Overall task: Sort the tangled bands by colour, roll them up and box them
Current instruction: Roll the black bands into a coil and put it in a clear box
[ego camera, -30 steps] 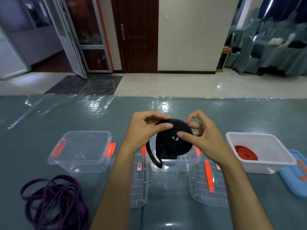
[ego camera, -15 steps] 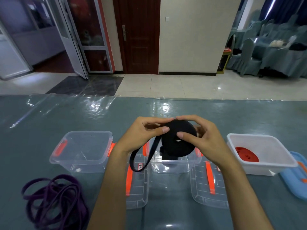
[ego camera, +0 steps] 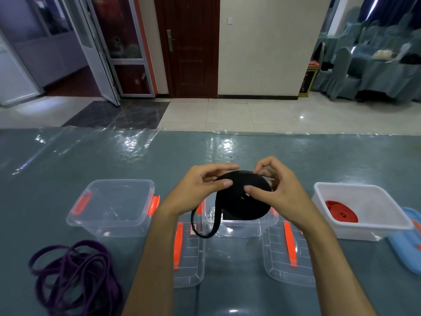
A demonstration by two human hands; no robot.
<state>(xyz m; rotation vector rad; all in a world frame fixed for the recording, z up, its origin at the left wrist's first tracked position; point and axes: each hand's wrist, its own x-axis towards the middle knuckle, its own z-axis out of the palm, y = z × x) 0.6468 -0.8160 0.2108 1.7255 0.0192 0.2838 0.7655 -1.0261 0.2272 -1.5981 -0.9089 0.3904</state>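
So, head view, the only one. Both hands are raised over the middle clear box (ego camera: 239, 226), working one black band roll (ego camera: 245, 197). The left hand (ego camera: 200, 190) pinches the roll's upper edge, thumb on the near face and fingers reaching over the top. The right hand (ego camera: 279, 192) grips the other side, thumb pressed on the face, fingers curled behind. A short loose tail (ego camera: 205, 222) of black band hangs from the roll, looping down in front of the box.

Progress, as I judge it: the black band is nearly wound, only that tail left to take up before it goes in the box beneath. A red roll (ego camera: 341, 213) already lies in the white box (ego camera: 373, 233) to the right, so red looks done. The purple bands (ego camera: 75, 277) lie in a loose tangle on the surface (ego camera: 68, 156) at near left, unrolled; the left clear box (ego camera: 114, 206) beside them holds nothing I can make out. Two clear lids (ego camera: 189, 258) lie flat in front of the middle box, a blue lid (ego camera: 407, 247) at far right; no box is closed yet.
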